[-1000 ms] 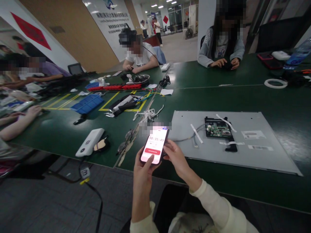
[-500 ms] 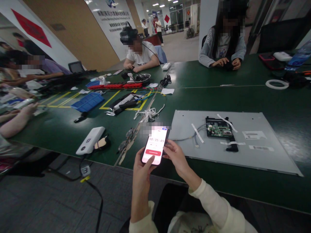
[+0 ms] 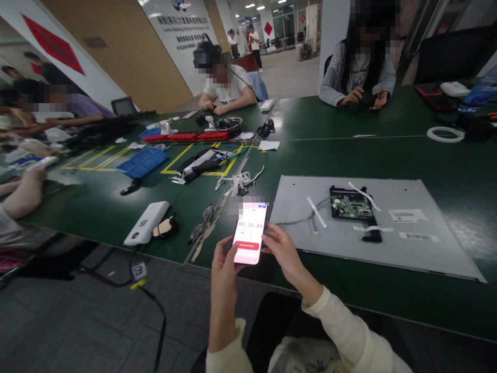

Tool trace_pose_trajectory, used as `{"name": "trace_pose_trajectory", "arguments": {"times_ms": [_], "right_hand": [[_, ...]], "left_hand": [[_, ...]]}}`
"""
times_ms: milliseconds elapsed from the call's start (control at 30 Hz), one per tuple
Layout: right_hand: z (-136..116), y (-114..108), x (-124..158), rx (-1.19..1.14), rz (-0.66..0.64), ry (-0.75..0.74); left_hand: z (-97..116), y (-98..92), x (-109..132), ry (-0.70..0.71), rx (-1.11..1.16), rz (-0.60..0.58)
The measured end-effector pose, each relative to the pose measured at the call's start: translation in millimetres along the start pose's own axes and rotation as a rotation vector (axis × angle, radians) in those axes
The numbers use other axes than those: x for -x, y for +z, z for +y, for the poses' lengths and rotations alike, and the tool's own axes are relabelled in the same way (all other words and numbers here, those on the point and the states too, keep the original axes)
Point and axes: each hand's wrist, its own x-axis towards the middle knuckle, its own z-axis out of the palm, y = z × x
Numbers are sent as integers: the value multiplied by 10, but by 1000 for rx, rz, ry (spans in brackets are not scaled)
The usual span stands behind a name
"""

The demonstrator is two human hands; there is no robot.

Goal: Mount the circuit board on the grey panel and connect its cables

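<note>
A lit smartphone (image 3: 249,235) showing a 00:35:49 timer and a red button is held upright over the table's near edge. My left hand (image 3: 224,261) grips its left side, the thumb lying at the lower left of the screen. On the opposite edge, the fingers of my right hand (image 3: 280,246) are closed against the phone. To the right lies a flat grey metal panel (image 3: 411,197), with a green circuit board (image 3: 351,205) in a black frame taped on it. Grey cables (image 3: 306,219) run from the board towards the phone.
Left of the phone lie a white power bank (image 3: 147,224) and eyeglasses (image 3: 202,223). Farther back are a blue tray (image 3: 143,161), white tape scraps (image 3: 241,182) and a red power strip (image 3: 186,136). A tape roll (image 3: 445,134) lies at right. Several people sit around the green table (image 3: 334,155).
My left thumb has slid from the bottom middle of the screen to its left edge. My right hand keeps its hold. The timer reads the same.
</note>
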Motion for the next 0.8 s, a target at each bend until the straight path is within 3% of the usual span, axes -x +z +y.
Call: {"name": "trace_pose_trajectory", "arguments": {"times_ms": [133,300,500,700,800], "right_hand": [[12,18,-7,24,0,-7],[93,38,-55,76,44,-36],[141,34,-96,127,52,-96],[204,24,-114,130,-31,-34],[228,-2,-86,134,-82,-4]], "left_hand": [[14,-14,-72,122,-144,11],[80,26,-36,349,-493,-97],[103,75,13,417,-511,-32],[157,4,-56,507,-811,-155],[148,-68,-120,508,-871,-158]]}}
